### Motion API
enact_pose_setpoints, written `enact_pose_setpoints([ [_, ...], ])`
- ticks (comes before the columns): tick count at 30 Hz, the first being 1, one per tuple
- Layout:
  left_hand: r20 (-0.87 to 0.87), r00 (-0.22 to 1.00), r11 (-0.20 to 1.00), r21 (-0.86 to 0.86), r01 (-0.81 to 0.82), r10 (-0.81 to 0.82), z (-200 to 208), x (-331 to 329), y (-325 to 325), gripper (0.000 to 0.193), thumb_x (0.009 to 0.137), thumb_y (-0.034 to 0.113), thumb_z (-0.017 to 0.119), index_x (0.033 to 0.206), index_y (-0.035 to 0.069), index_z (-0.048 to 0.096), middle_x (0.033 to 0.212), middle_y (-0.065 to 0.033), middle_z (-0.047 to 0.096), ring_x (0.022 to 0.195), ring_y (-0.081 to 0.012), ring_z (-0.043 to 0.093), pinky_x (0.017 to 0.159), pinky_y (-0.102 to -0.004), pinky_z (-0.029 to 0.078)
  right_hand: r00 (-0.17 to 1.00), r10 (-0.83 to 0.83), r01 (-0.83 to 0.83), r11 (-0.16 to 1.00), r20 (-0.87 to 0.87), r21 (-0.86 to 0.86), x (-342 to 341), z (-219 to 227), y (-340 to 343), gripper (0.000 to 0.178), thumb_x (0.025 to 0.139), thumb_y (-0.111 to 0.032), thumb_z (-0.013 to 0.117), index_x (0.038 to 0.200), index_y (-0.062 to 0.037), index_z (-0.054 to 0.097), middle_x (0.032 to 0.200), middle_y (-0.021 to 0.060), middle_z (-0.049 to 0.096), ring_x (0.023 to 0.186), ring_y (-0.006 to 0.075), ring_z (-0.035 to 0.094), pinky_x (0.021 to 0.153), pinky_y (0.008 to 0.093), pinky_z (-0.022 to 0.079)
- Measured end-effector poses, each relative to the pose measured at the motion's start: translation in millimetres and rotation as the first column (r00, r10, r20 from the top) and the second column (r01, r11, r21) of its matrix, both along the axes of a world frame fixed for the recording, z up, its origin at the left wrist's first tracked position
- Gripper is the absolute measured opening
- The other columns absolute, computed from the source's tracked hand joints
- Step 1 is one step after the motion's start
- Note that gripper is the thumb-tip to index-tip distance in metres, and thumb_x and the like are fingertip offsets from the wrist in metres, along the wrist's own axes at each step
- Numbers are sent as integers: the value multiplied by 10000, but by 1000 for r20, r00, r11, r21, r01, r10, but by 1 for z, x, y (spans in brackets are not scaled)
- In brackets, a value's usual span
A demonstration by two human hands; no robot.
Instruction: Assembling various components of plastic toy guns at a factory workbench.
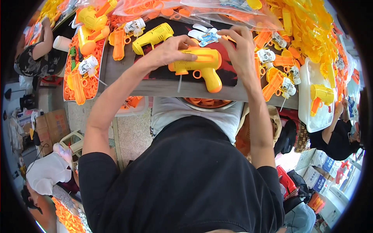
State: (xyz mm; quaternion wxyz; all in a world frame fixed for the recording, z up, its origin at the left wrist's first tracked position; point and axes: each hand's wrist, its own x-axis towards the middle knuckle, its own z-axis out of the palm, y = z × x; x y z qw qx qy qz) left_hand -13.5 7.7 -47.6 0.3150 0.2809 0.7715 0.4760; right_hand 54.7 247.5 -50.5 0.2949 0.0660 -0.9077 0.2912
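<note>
My left hand [168,51] is closed round the upper rear of a yellow toy gun [211,75], its thumb lying along the side. The gun has an orange trigger and a thin pale stick or tube hanging below it. Just beyond, the curled fingertips of my right hand [241,43] meet the edge of a blue-and-white sticker [209,36] with white lobes. A second yellow gun body [153,37] lies beyond my left wrist on the dark mat [229,73].
On the left stands a box of orange rings [95,83] with gun parts on top. Several orange-and-white assemblies [274,83] lie at the right, beside a white tub [307,105] holding a yellow gun body. Bags of orange parts [167,11] line the back. Other people sit nearby.
</note>
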Motion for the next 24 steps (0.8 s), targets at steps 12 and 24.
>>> enact_pose_setpoints([
  [12,-126,990,996,79,-48,58,-16,9,-7,522,891,310,750,1281,3,588,1226,-115,648,1163,-193,602,1037,-335,448,867,428,-473,868,254,149,-93,-36,20,101,855,-53,681,932,-53,614,938,66,637,889,237,641,775,361,500],
  [24,-243,939,947,266,-178,244,13,-33,67,308,913,244,735,1075,-12,677,946,-49,704,868,-120,662,813,-261,526,826,548,66,132,129,-989,-39,5,29,115,977,-161,635,997,-48,625,837,26,664,760,100,647,673,236,509],
])
